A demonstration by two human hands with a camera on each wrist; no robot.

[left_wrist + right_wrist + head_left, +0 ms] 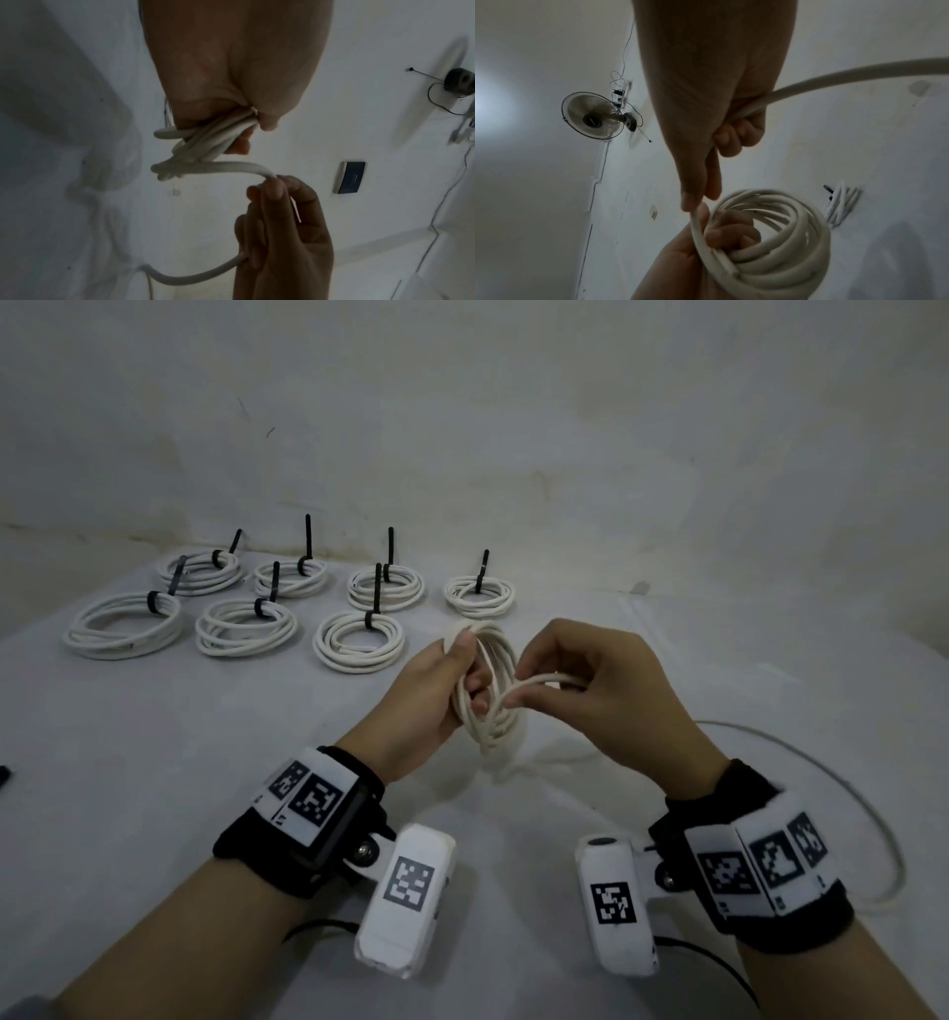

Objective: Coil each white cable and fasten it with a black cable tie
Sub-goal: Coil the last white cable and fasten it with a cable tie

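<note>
Across the white cloth-covered table (154, 762), seven coiled white cables with upright black ties (292, 603) are sitting from ten to twelve o'clock, well apart from the hands. At centre, the left hand (436, 690) is gripping the half-wound white cable coil (493, 680), fingers curled through it, while the right hand (601, 690) is pinching the next loop. Winding seems unfinished: slack is trailing toward four o'clock, with open room nearby; a tie comes next.

Tied coils (287, 603) on table (154, 762), behind-left of hands (513, 690)
</note>
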